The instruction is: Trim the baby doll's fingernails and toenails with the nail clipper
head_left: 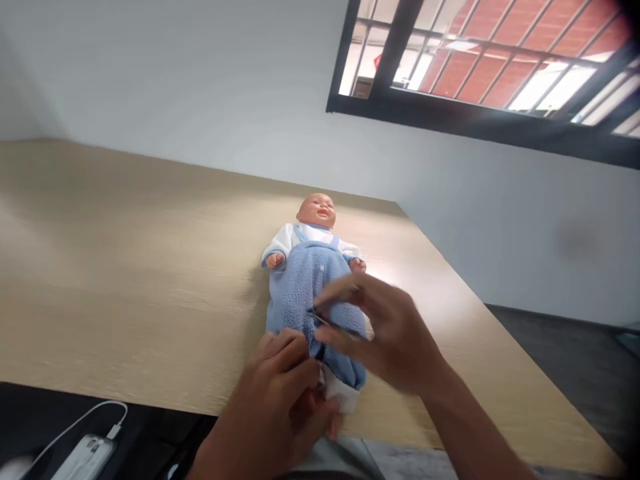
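Head view: the doll point(310, 267) lies face up on the bench point(125, 280), head away from you, in a blue fleece suit. Your left hand point(280, 393) has its grip clenched on the doll's near leg at the bench edge. Your right hand point(390, 333) hovers over the legs, blurred; whether its grip is spread or pinching cannot be told. A cabled charger point(85, 457) lies lower left.

Baby doll point(313, 267) in blue fleece overalls lies face-up on the table.

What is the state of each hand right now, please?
Left hand: closed around the doll at its legs.
Right hand: blurred above the doll; cannot be told.
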Motion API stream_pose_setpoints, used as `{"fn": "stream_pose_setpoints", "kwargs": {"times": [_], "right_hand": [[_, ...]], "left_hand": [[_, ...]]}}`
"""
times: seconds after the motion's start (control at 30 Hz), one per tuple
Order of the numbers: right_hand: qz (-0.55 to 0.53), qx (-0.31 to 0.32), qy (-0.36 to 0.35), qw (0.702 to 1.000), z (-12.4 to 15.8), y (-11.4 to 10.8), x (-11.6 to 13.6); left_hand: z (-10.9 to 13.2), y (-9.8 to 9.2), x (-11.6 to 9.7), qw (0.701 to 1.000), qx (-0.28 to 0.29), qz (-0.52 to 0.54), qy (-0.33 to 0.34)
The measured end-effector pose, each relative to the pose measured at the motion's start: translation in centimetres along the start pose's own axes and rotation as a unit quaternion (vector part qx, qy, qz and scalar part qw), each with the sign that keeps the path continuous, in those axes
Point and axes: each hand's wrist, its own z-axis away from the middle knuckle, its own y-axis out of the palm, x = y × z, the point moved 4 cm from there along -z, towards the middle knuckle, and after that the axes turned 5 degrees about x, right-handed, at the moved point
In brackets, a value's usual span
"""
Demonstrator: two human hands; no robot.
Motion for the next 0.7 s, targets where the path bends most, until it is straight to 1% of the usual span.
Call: {"fn": "stream_pose_setpoints", "kwargs": {"times": [0.07,0.1,0.13,0.17,0.23,0.3,0.4,0.5,0.57,0.6,0.63,0.7], "right_hand": [[-0.097,0.111,0.01,0.989,-3.7,0.1,-1.8],[-0.148,0.162,0.018,0.976,-5.3,0.3,-2.9],[-0.21,0.193,0.022,0.958,-6.6,0.5,-4.1],[-0.233,0.205,0.02,0.95,-7.7,0.6,-5.3],[-0.255,0.228,0.023,0.939,-8.9,1.0,-7.2],[-0.272,0.241,0.028,0.931,-9.2,1.3,-8.3],[-0.296,0.242,0.04,0.923,-8.7,1.5,-8.7],[-0.309,0.246,0.05,0.917,-8.3,1.4,-8.4],[-0.306,0.251,0.052,0.917,-8.2,1.1,-8.1],[-0.301,0.251,0.052,0.918,-8.2,1.0,-7.9],[-0.294,0.25,0.052,0.921,-8.2,0.9,-7.6],[-0.273,0.243,0.052,0.929,-8.6,0.8,-7.2]], "left_hand": [[0.0,0.0,0.1,1.0,-0.012,-0.003,0.006],[0.0,0.0,0.1,1.0,-0.02,-0.006,0.01],[-0.1,0.0,0.2,1.0,-0.024,-0.008,0.015],[-0.1,0.0,0.3,0.999,-0.027,-0.012,0.022],[-0.2,0.1,0.4,0.999,-0.025,-0.015,0.032],[-0.3,0.1,0.6,0.999,-0.021,-0.01,0.03],[-0.3,0.2,0.4,1.0,-0.007,-0.001,0.019],[-0.1,-0.4,-0.1,0.999,0.012,0.016,0.027],[-0.1,-1.5,-0.4,0.996,0.049,0.061,0.039],[-0.2,-2.3,-0.4,0.993,0.069,0.089,0.044],[-0.5,-3.3,-0.1,0.991,0.082,0.096,0.036],[-1.5,-5.9,1.1,0.998,0.055,0.042,0.012]]}}
